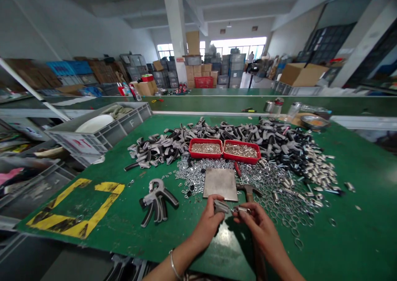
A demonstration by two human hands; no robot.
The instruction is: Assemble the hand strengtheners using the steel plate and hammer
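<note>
My left hand (pixel 209 225) pinches a small grey handle part (pixel 221 207) above the green workbench (pixel 130 227). My right hand (pixel 256 227) holds a short metal coil spring (pixel 244 210) against that part's end. Just beyond my hands lies a flat steel plate (pixel 220 184), and a hammer (pixel 249 192) lies under my right wrist. An assembled spring hand grip (pixel 158 202) rests to the left. Two red trays of small metal parts (pixel 205 148) stand amid heaps of black-grey handles (pixel 266 136). Loose steel rings (pixel 279 200) spread around the plate.
A grey plastic crate (pixel 102 128) holding a white dish stands at the bench's left edge. Yellow tape (pixel 74 208) marks the bench's left front. Metal tubes (pixel 316 169) lie heaped at the right. A raised green conveyor (pixel 217 104) runs behind the bench.
</note>
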